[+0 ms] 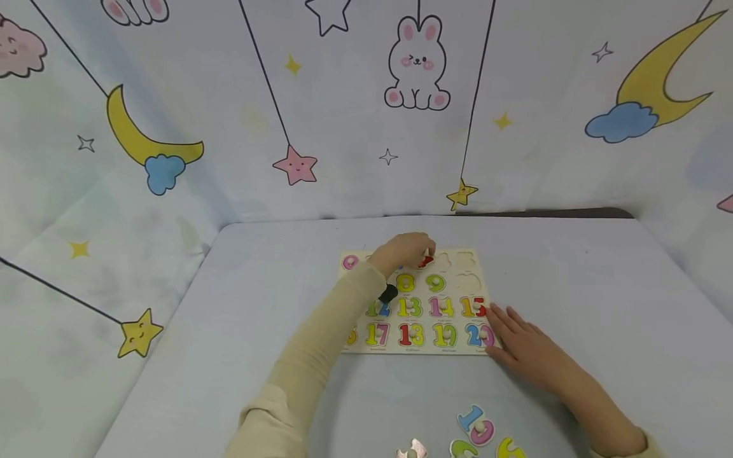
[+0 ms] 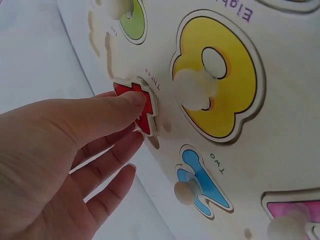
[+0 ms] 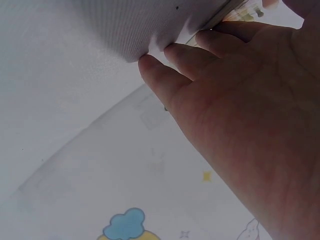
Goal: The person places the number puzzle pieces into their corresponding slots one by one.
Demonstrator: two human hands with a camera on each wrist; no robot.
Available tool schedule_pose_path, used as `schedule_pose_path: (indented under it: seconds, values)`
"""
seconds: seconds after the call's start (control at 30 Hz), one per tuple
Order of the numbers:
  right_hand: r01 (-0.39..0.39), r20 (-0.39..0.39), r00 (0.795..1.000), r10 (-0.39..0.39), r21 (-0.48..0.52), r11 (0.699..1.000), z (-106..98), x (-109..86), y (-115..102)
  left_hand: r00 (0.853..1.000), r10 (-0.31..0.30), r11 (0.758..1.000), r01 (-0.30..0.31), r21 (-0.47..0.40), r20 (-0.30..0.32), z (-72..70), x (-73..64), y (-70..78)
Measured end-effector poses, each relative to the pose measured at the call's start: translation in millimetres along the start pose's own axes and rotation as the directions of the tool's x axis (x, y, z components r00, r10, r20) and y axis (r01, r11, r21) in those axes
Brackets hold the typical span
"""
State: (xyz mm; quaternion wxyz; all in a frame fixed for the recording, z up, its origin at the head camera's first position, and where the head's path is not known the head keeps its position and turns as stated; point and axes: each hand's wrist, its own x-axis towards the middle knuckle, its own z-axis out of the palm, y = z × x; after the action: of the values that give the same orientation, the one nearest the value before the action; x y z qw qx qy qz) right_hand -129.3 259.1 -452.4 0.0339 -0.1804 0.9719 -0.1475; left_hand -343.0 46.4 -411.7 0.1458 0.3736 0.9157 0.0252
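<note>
My left hand [image 1: 405, 249] is at the top row of a wooden number puzzle board [image 1: 451, 291]. Thumb and fingers pinch a red puzzle piece [image 2: 145, 124], seen tilted over the recess labelled Three in the left wrist view. Part of that piece is hidden by the thumb. Close to it sit a yellow eight [image 2: 235, 75] and a blue two [image 2: 202, 185], both with knobs. At the board's right edge rests my right hand [image 1: 527, 346], fingers extended and touching the edge near the 15 [image 1: 474, 307] and the 20 [image 1: 480, 335].
Loose pieces lie nearer me on the white table [image 1: 229, 381]: a blue and pink ten [image 1: 471, 418], a green piece [image 1: 462, 448], a yellow piece [image 1: 509, 450] and a shiny pale one [image 1: 419, 448]. Bare recesses [image 1: 468, 282] show at the board's upper right. A patterned cloth [image 1: 355, 114] hangs behind.
</note>
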Motion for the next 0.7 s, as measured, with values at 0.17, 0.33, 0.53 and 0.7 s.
schedule_pose_path:
  seconds: [0.17,0.33,0.53,0.7]
  values:
    - [-0.001,0.000,1.000,0.001,-0.009,1.000,1.6,0.6,1.2,1.000,0.000,1.000,-0.001,-0.020,-0.031,2.5,0.1,0.2]
    - [0.000,-0.004,1.000,0.000,-0.009,1.000,1.3,0.4,2.0,0.998,0.006,0.996,-0.011,-0.084,-0.056,1.5,1.9,-0.9]
    - [-0.006,-0.001,1.000,0.006,-0.007,1.000,1.8,-0.3,3.4,0.984,-0.013,0.955,-0.040,-0.294,-0.179,0.4,7.0,-3.9]
    - [-0.002,-0.001,1.000,0.002,-0.010,1.000,2.8,0.1,3.9,0.959,-0.089,0.876,-0.053,-0.479,-0.269,4.3,11.2,-5.4]
